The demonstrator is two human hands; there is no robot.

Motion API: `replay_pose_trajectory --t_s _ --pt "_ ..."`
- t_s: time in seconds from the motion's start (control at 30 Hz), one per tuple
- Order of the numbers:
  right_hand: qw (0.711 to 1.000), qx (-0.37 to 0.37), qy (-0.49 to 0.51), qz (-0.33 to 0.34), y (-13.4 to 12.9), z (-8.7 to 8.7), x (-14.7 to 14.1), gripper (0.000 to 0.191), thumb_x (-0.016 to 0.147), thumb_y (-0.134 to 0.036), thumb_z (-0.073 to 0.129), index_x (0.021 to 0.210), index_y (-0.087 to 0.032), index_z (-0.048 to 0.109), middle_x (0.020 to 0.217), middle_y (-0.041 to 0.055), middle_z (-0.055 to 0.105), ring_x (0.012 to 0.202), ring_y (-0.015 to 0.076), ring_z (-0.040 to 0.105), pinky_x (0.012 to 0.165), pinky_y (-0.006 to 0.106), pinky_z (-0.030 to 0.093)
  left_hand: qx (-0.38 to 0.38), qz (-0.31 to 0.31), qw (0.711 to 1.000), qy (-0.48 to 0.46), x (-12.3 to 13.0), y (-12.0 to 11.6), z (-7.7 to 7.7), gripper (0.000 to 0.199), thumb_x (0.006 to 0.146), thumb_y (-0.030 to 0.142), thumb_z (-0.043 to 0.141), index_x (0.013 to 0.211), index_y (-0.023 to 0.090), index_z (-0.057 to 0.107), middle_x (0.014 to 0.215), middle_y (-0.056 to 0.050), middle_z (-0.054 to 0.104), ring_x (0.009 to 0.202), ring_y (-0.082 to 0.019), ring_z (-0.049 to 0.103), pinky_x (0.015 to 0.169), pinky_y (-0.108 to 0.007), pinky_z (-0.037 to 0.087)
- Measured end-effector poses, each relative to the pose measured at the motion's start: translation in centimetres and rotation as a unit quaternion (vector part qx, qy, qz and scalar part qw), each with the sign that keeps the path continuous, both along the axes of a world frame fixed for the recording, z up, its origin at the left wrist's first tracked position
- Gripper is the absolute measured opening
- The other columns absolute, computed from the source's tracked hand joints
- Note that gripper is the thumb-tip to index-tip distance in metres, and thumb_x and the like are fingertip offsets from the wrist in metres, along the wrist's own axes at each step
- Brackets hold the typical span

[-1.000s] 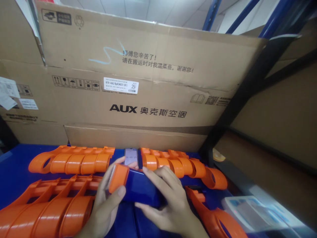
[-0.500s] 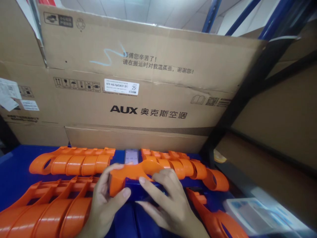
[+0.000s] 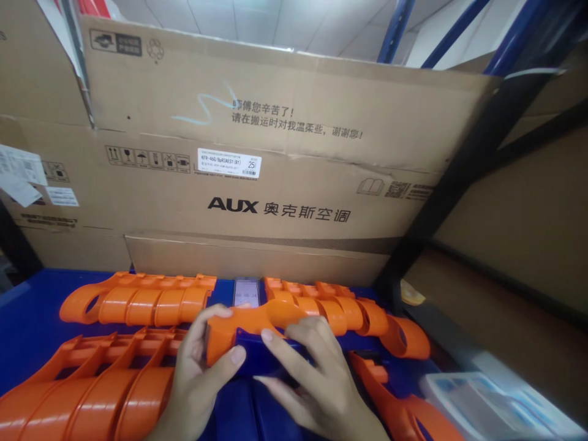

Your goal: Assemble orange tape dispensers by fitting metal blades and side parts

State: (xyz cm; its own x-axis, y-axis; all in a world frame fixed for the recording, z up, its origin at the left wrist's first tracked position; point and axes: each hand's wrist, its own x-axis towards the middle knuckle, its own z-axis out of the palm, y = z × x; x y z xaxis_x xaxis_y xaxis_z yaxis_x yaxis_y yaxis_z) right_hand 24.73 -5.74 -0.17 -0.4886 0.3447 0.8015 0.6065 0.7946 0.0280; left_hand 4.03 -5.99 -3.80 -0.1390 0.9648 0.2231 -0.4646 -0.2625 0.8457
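My left hand [image 3: 197, 373] grips the left end of an orange plastic part [image 3: 250, 318], thumb at the front and fingers behind. This part has a block-like end and a curved loop, rather like a tape dispenser frame. A dark blue piece [image 3: 257, 354] sits against its underside. My right hand [image 3: 324, 373] is closed around the right side, fingers curled over the loop and one fingertip on the seam between orange and blue. Its thumb is below the blue piece. The two hands hold the part above the blue surface; the fingers hide its right end.
Similar orange parts stand in rows at back left [image 3: 151, 306], front left [image 3: 101, 392] and back right [image 3: 340, 312]. More orange parts [image 3: 404, 410] lie front right, beside a white-and-blue box [image 3: 478, 398]. A phone [image 3: 247, 293] stands behind my hands, before a cardboard wall [image 3: 285, 165].
The whole view has shifted slightly to the right and down. Both hands keep the same grip on the orange part, with barely any finger movement.
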Motion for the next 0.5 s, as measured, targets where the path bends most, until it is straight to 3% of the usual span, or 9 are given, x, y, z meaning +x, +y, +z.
replay_pose_trajectory --t_s 0.3,0.4,0.5 --pt "1.000 -0.005 -0.004 0.003 0.09 0.17 -0.13 0.069 0.088 -0.029 0.080 0.151 -0.027 0.053 0.108 0.0112 0.068 0.097 0.0284 0.064 0.083 0.047 0.057 0.001 -0.022 1.000 0.007 -0.18 0.03 -0.12 0.042 0.079 0.027 0.084 0.117 0.032 0.065 0.107 -0.001 0.073 0.095 -0.023 0.071 0.086 -0.031 0.055" --pt "1.000 -0.019 0.006 0.001 -0.03 0.27 -0.21 0.070 0.087 -0.030 0.080 0.151 -0.028 0.053 0.108 0.0105 0.068 0.095 0.0286 0.065 0.083 0.047 0.058 -0.008 0.003 1.000 0.007 0.06 0.09 0.11 0.054 0.078 0.029 0.086 0.128 0.033 0.065 0.130 -0.004 0.070 0.121 -0.028 0.066 0.102 -0.034 0.051" --pt "0.992 -0.081 0.093 0.002 -0.26 0.20 -0.46 0.071 0.087 -0.033 0.080 0.151 -0.027 0.051 0.114 0.0115 0.067 0.100 0.0303 0.067 0.087 0.047 0.059 0.018 -0.025 0.999 -0.033 0.32 -0.09 0.44 0.069 0.082 0.044 0.081 0.145 0.037 0.056 0.152 -0.007 0.059 0.139 -0.034 0.054 0.109 -0.041 0.050"
